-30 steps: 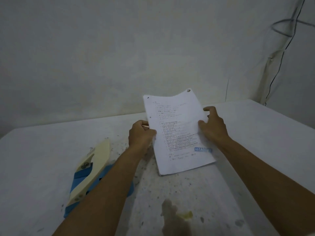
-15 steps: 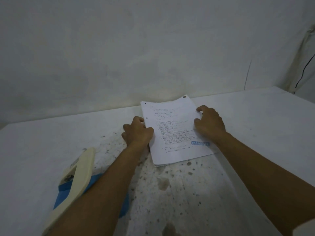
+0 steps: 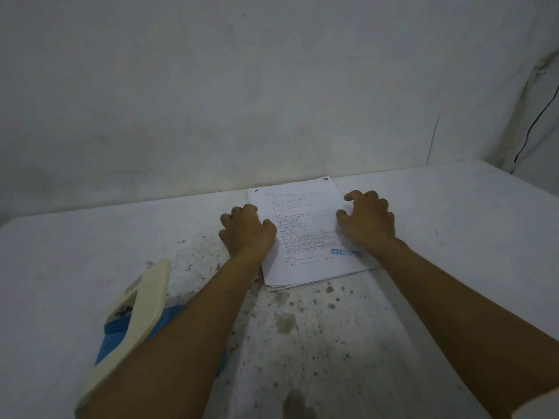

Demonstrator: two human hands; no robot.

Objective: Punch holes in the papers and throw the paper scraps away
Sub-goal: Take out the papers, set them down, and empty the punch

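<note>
A thin stack of printed papers (image 3: 305,237) lies flat on the white table (image 3: 453,237), close to the wall, with a punched hole in its far right corner. My left hand (image 3: 246,229) sits at the stack's left edge, fingers curled and thumb on top of the sheet. My right hand (image 3: 367,220) rests on the right edge with arched, spread fingers, fingertips and thumb touching the top sheet. A hole punch (image 3: 133,325) with a blue base and a cream lever stands at the near left, partly behind my left forearm.
The table top is speckled with dark stains and small bits (image 3: 284,322) between my forearms. A plain wall (image 3: 272,101) rises right behind the papers. A black cable (image 3: 535,125) hangs in the far right corner.
The papers have gone from held tilted up off the table to lying flat on it near the wall. Both hands came down with them, and the right hand's fingers have loosened.
</note>
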